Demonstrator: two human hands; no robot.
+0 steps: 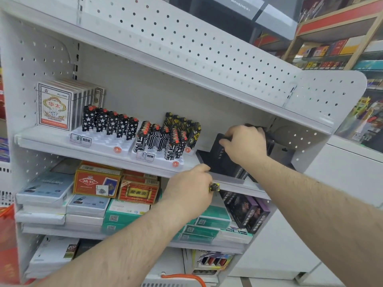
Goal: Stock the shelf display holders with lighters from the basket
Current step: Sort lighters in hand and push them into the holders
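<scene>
Two white display holders stand on the middle shelf (107, 157). The left holder (103, 143) carries a back row of black star-patterned lighters (110, 124). The right holder (161, 160) holds black-and-white circuit-patterned lighters (157, 139), with black-and-yellow ones (186, 125) behind. My left hand (189, 187) hovers at the shelf's front edge, closed around a black-and-yellow lighter (214, 187) whose tip sticks out. My right hand (244, 143) grips the top of a black box (224, 160) at the shelf's right end. The basket's orange handle (183, 277) shows at the bottom.
A white card-deck box (55, 106) stands at the shelf's left end. The shelf below is packed with card boxes (97, 181), teal packs (124, 214) and dark purple boxes (246, 212). A perforated side panel (323, 112) closes the right end. A tobacco cabinet (331, 48) stands behind.
</scene>
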